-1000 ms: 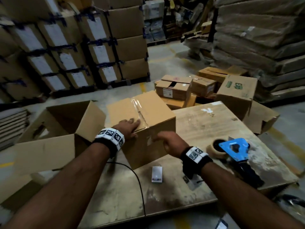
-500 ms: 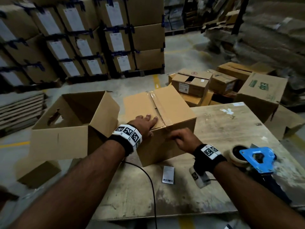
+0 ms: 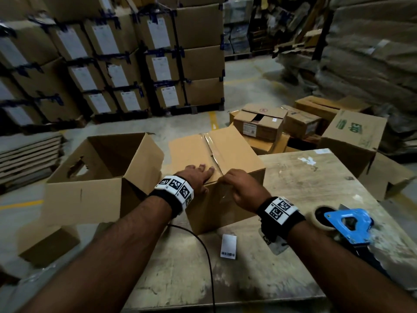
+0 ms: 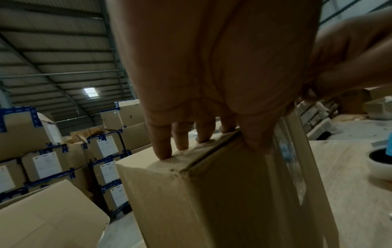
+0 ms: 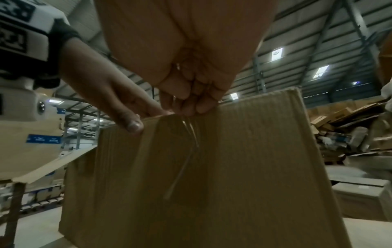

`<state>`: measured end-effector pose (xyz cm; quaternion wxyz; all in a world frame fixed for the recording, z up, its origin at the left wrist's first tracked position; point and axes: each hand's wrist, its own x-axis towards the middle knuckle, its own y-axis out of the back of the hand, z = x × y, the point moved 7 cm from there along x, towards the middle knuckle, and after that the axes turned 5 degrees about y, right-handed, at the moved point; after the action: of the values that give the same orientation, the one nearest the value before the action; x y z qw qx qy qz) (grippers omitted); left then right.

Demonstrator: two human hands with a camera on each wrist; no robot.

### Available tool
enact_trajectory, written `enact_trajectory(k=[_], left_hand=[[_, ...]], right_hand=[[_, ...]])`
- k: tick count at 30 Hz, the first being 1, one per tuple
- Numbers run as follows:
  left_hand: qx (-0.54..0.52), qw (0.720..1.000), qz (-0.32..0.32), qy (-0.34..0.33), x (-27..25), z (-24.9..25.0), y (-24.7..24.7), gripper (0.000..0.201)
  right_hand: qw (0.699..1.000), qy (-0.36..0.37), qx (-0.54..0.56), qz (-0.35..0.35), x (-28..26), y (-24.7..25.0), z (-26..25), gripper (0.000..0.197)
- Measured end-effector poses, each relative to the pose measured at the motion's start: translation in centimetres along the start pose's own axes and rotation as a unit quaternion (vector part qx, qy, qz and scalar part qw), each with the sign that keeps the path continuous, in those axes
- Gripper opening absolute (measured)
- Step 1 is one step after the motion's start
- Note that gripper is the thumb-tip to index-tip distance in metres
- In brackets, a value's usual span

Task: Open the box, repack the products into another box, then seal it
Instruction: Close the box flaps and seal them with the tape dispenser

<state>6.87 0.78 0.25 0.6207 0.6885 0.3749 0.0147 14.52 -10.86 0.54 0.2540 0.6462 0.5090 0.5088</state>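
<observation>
Currently I am opening the sealed box (image 3: 216, 168) at frame centre on the surface (image 3: 304, 188): left hand (image 3: 196, 177) pressing flat fingers on top, right hand (image 3: 239, 188) pinching the tape (image 3: 213, 150) end; peeling upward should follow.

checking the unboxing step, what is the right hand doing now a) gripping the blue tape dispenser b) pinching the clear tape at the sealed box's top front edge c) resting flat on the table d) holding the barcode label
b: the right hand has its fingers curled at the top front edge of the sealed box, pinching the clear tape there, while the blue tape dispenser lies untouched on the table.
</observation>
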Motion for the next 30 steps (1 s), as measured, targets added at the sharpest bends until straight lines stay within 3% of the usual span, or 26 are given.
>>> enact_trajectory(k=[6,10,14,20,30], left_hand=[[-0.040,0.999,0.030,-0.002,-0.8,-0.4,0.7,0.083],[-0.108,0.993,0.055,-0.004,-1.3,-2.6,2.2,0.053],[-0.119,0.991,0.062,0.019,-0.8,-6.1,2.4,0.047],[-0.119,0.990,0.059,0.037,2.1,-10.8,2.1,0.052],[-0.110,0.993,0.021,-0.046,6.2,-14.5,4.8,0.039]], right_hand=[[0.980,-0.064,-0.150,-0.117,2.7,0.5,-1.0,0.027],[0.949,-0.098,-0.162,-0.251,6.4,0.8,0.2,0.025],[0.915,-0.119,-0.160,-0.350,9.9,0.2,2.0,0.033],[0.902,-0.149,-0.165,-0.370,15.4,-1.1,4.5,0.037],[0.889,-0.166,-0.224,-0.364,25.1,-2.9,8.5,0.032]])
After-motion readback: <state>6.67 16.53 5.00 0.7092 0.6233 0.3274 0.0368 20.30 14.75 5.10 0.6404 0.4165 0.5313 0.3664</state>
